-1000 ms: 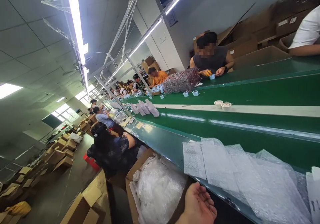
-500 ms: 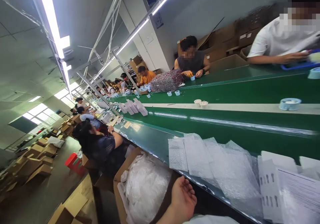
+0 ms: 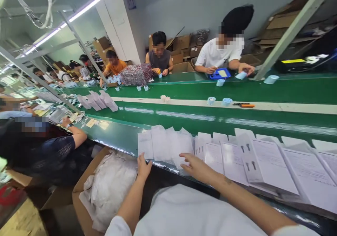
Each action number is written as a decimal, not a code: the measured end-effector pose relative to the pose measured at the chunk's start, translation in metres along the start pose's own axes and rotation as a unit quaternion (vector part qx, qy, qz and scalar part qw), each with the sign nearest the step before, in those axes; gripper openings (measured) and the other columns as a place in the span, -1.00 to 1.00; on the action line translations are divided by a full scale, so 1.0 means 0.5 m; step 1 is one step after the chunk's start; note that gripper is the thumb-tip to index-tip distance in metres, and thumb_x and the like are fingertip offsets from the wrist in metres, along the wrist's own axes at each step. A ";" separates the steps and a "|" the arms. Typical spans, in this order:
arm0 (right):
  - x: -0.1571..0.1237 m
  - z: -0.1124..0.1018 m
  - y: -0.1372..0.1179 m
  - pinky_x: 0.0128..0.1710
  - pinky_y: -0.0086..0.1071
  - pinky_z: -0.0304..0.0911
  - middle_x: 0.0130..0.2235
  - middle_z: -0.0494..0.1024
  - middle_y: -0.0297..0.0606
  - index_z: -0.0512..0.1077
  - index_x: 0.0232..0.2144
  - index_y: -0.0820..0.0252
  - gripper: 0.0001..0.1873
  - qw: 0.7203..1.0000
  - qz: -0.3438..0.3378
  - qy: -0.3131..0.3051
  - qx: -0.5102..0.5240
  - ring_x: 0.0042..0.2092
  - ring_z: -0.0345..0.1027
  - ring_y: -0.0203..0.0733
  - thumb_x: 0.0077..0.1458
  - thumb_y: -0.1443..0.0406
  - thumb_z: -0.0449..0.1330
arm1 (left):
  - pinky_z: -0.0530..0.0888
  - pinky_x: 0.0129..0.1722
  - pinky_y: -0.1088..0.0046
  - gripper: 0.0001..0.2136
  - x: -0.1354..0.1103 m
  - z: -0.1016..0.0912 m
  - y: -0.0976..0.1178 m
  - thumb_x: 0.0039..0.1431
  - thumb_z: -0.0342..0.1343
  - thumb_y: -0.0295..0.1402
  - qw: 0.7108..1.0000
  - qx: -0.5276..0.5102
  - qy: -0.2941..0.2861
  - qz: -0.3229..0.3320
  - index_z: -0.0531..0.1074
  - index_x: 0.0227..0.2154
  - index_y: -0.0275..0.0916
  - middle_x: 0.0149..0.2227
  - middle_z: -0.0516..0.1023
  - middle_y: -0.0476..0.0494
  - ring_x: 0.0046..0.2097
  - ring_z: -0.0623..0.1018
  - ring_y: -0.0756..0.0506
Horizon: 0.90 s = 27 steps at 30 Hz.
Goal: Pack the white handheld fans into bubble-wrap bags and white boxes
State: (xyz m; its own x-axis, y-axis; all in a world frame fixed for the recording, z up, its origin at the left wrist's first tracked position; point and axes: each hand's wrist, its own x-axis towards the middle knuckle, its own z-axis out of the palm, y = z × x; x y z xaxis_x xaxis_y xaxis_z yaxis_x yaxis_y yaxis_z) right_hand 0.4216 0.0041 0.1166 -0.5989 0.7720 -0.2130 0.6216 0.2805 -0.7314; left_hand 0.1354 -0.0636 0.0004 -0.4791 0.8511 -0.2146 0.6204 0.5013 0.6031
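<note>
Several bubble-wrap sheets point(image 3: 159, 141) lie overlapping along the near edge of the green workbench. My left hand point(image 3: 144, 166) is at that edge, just below the leftmost sheet, its fingers spread and nothing in them. Over the right end of the sheets reaches my right hand point(image 3: 193, 165), fingers stretched out and apart; whether its fingertips touch the wrap I cannot tell. To the right of it stands a row of white open-topped boxes point(image 3: 247, 159), with printed sheets on their fronts.
A carton point(image 3: 79, 197) filled with white bubble wrap point(image 3: 113, 187) stands below the bench at left. Across the green belt point(image 3: 184, 115), co-workers handle light-blue cups point(image 3: 227, 101). Orange-handled pliers point(image 3: 247, 105) lie on the pale centre strip. A metal post point(image 3: 292, 29) rises at right.
The view has swung right and levelled, bringing more white boxes into sight. My right hand now shows over the bubble wrap. My left hand, earlier half curled below the bench edge, has its fingers raised to it.
</note>
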 end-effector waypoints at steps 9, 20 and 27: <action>0.154 0.136 0.060 0.13 0.40 -0.34 0.35 -0.68 -0.35 -0.37 0.29 -0.37 0.26 0.927 0.170 -0.130 -0.309 0.30 -0.76 0.46 -0.20 0.35 0.37 | 0.05 0.24 -0.03 -0.27 0.114 0.017 0.013 0.06 0.16 -0.14 0.966 0.186 -0.174 0.047 0.02 0.28 -0.07 0.38 -0.14 -0.24 0.36 -0.14 -0.42; 0.232 0.178 0.094 0.14 0.28 -0.07 0.37 -0.63 -0.23 -0.27 0.32 -0.25 0.22 0.920 0.314 -0.149 -0.179 0.32 -0.51 0.50 -0.21 0.18 0.40 | 0.26 0.17 0.26 -0.65 0.252 0.000 -0.017 0.20 -0.08 -0.34 0.945 0.169 -0.178 0.217 0.44 -0.01 -0.25 0.06 0.48 -0.22 0.12 0.39 -0.19; 0.178 0.116 0.073 0.19 0.10 -0.08 0.39 -0.41 -0.07 -0.20 0.34 -0.07 0.09 0.934 0.307 -0.092 -0.157 0.36 -0.45 0.30 -0.12 0.40 0.29 | 0.27 0.20 0.20 -0.59 0.275 0.002 0.000 0.27 -0.20 -0.18 0.972 -0.030 -0.060 0.227 0.45 -0.05 -0.22 0.08 0.43 -0.27 0.16 0.36 -0.19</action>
State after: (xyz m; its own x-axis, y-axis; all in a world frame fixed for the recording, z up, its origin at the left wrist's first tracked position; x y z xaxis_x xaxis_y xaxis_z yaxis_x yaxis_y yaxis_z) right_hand 0.3614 0.0501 0.0334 -0.1388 0.7398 -0.6583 0.9766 -0.0080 -0.2149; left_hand 0.0702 0.0538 -0.0299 -0.0861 0.9963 -0.0015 0.7117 0.0626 0.6996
